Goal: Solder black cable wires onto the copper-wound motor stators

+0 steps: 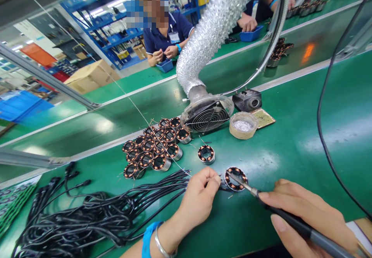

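Observation:
In my right hand is a soldering iron with a black handle, gripped like a pen. Its metal tip reaches the rim of a stator with copper windings, lying on the green bench. My left hand is closed in a pinch just left of that stator. A thin strand of solder wire slants down from the upper left into its fingers. Dark lead ends lie between this hand and the stator. Another stator sits a little behind.
Several more stators stand grouped at left of centre. Black cables are heaped at the lower left. Behind are a fume extractor with a silver duct, a round tub and an iron holder. Co-workers sit across the conveyor.

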Demonstrator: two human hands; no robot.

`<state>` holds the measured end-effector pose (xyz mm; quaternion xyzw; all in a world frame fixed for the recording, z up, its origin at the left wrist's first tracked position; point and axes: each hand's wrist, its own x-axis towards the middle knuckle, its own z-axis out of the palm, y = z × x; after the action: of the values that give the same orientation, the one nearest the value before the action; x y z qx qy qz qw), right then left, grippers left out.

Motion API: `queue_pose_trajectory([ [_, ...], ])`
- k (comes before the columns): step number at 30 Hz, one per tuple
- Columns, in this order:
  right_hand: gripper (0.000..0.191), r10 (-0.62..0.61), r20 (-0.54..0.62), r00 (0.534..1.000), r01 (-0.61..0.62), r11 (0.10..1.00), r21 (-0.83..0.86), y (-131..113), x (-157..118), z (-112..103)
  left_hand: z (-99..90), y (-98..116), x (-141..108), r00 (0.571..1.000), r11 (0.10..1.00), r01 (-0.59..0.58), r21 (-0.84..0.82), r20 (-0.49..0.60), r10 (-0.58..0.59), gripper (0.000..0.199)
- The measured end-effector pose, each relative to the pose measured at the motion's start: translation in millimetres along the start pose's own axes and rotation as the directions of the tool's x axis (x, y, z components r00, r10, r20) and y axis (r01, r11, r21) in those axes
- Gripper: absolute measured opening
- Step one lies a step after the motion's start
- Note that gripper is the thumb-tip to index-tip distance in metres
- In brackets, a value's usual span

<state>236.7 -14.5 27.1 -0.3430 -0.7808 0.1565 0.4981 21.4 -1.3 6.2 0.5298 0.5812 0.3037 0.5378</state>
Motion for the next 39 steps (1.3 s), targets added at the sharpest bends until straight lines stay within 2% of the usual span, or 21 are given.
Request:
queue_pose_trajectory([
  [12, 0.036, -0.045, -0.109, 0.993, 0.046, 0.999, 0.007, 5, 4, 2, 0.2, 1, -1, 1.0, 1.0, 0.018, -0.016, 0.018, -0.018, 0.023],
  [17, 0.041, -0.061, -0.112, 0.992, 0.058, 0.998, -0.03, 8, 6, 4, 0.5, 0, -1, 1.0, 1.0, 0.016, -0.019, 0.027, -0.015, 0.024],
  [22, 0.048, -0.012, -0.128, 0.992, 0.022, 0.997, 0.073, 12, 4, 14, -2.0, -6, -2, 0.997, 0.999, 0.013, -0.046, 0.077, -0.009, 0.028],
  [24, 0.049, 0.008, -0.085, 0.996, -0.001, 0.996, 0.085, 15, 5, 20, -4.7, -7, -2, 0.992, 0.998, 0.013, -0.062, 0.127, -0.005, 0.03],
  [26, 0.041, -0.008, -0.016, 1.0, 0.009, 0.999, 0.049, 19, 9, 27, -8.0, -7, -3, 0.982, 0.998, 0.007, -0.064, 0.187, 0.005, 0.034],
  [29, 0.027, -0.088, 0.113, 0.99, 0.084, 0.996, 0.036, 26, 17, 37, -12.8, -5, -4, 0.966, 0.999, -0.042, -0.032, 0.253, 0.048, 0.039],
  [31, 0.025, -0.149, 0.156, 0.976, 0.141, 0.988, 0.059, 29, 20, 43, -15.3, -2, -4, 0.96, 0.997, -0.072, -0.004, 0.272, 0.071, 0.04],
  [35, 0.027, -0.197, 0.167, 0.966, 0.192, 0.98, 0.048, 30, 17, 47, -18.9, 10, -7, 0.949, 0.987, -0.114, 0.116, 0.307, 0.073, 0.034],
  [39, 0.031, -0.119, 0.172, 0.978, 0.114, 0.993, 0.042, 24, 11, 42, -20.3, 22, -10, 0.966, 0.931, -0.168, 0.325, 0.243, 0.09, 0.023],
])
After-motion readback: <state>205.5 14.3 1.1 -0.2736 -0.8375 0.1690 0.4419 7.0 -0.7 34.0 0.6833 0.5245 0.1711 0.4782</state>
